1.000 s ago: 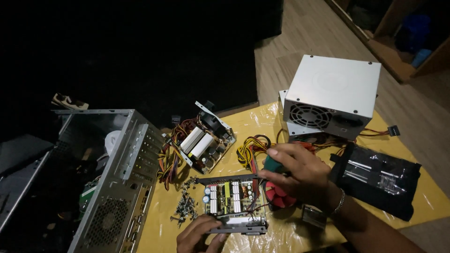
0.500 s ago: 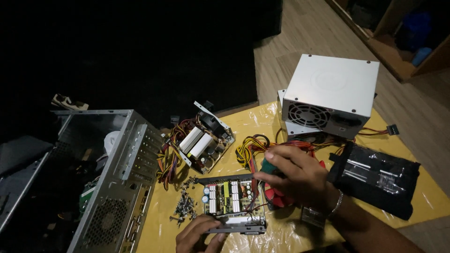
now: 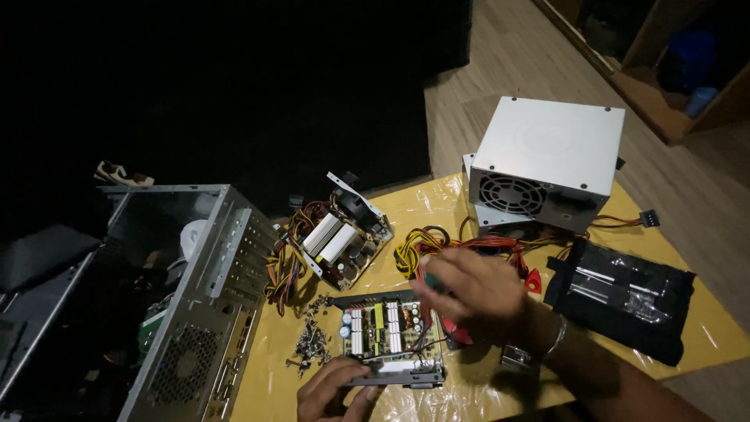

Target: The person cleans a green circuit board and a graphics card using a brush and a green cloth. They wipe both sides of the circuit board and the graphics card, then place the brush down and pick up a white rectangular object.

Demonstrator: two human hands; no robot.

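An opened power supply board (image 3: pixel 383 328) with white heat sinks and coils lies in its metal tray at the table's front. My left hand (image 3: pixel 336 391) grips the tray's near edge. Blurred by motion, my right hand (image 3: pixel 476 293) hovers over the board's right side, closed around a tool with a green handle (image 3: pixel 432 281); the tool's tip is hidden. A red fan (image 3: pixel 457 334) shows partly beneath that hand. Left of the board lies a pile of several screws (image 3: pixel 312 344).
A second opened power supply (image 3: pixel 340 238) with coloured wires sits behind the board. A closed silver power supply box (image 3: pixel 547 156) stands at the back right, a black plastic bag (image 3: pixel 625 297) at the right. An open computer case (image 3: pixel 195 312) fills the left. Yellow plastic sheet (image 3: pixel 703 336) covers the table.
My right hand has moved left with the green-handled tool, from beside the red fan to over the board's right edge. The left hand has stayed on the tray.
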